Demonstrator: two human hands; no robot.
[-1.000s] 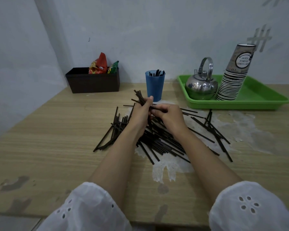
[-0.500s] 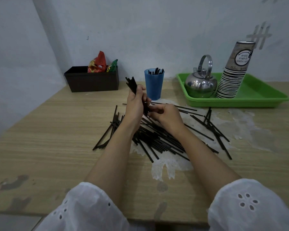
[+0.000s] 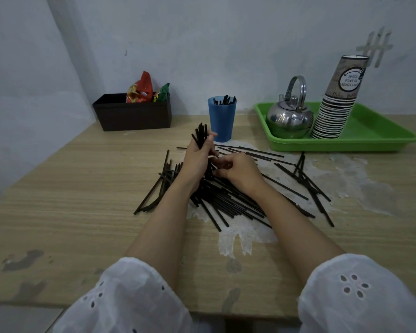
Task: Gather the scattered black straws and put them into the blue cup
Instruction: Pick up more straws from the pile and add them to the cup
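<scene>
- Upper left of the frame: a dark box (image 3: 132,115) stands at the back of the tabletop (image 3: 70,200), against the wall. Red and green snack packets (image 3: 141,88) stick out of it.
- Left of centre: the left hand (image 3: 197,159) is clamped round a bundle of straws (image 3: 200,134). The bundle is held nearly upright, its tips above the fist and its lower ends down among the heap.
- Centre: the loose black straws (image 3: 228,200) lie crossed in a heap between the two forearms. Some fan out to the left, others trail off to the right over a pale worn patch (image 3: 240,236).
- Just above centre: the blue cup (image 3: 222,122) stands upright behind the heap, near the bundle's tips but apart from them, with several straws already standing inside.
- Right of centre: the right hand (image 3: 240,169) has its fingers curled in toward the foot of the bundle. Whether they pinch a straw cannot be told.
- Upper right: a green tray (image 3: 382,138) carries a steel kettle (image 3: 289,118) and a leaning stack of paper cups (image 3: 336,99).
</scene>
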